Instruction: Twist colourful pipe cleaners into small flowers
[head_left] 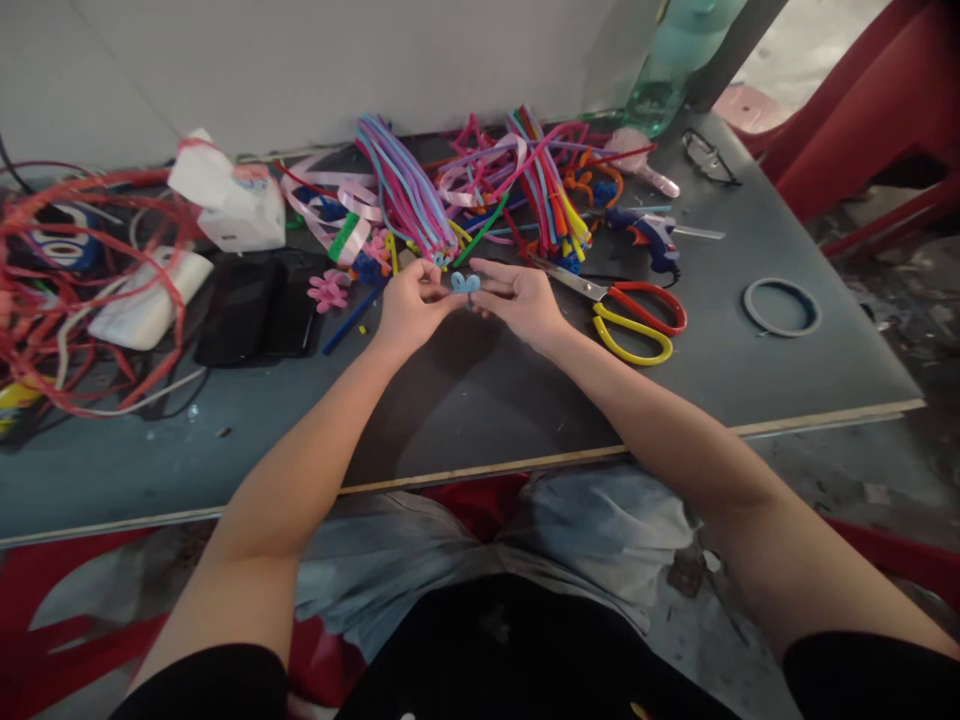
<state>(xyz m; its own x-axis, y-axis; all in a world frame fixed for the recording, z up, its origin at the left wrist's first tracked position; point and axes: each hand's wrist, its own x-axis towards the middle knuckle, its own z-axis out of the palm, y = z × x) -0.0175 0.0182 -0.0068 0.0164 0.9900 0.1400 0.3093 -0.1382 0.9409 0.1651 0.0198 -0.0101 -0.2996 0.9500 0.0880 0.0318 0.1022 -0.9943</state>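
Between my hands, above the table, is a light blue pipe cleaner (465,284) bent into small loops. My left hand (414,303) pinches it from the left with thumb and fingers. From the right, my right hand (522,302) grips it, thumb low and forefinger stretched along the top. Just behind my hands lies a bundle of purple, pink and blue pipe cleaners (405,185). A second bundle in red, orange and yellow (551,190) rests to its right. Scissors (634,318) with one red and one yellow handle lie close to my right hand.
On the left are a pink pipe-cleaner flower (328,290), black phones (259,310), a white tissue pack (244,210) and tangled red cord (82,290). A glue gun (649,235), a hairbrush (645,165), glasses (709,160) and a grey ring (781,307) lie right. The table's front edge (480,473) is near my lap.
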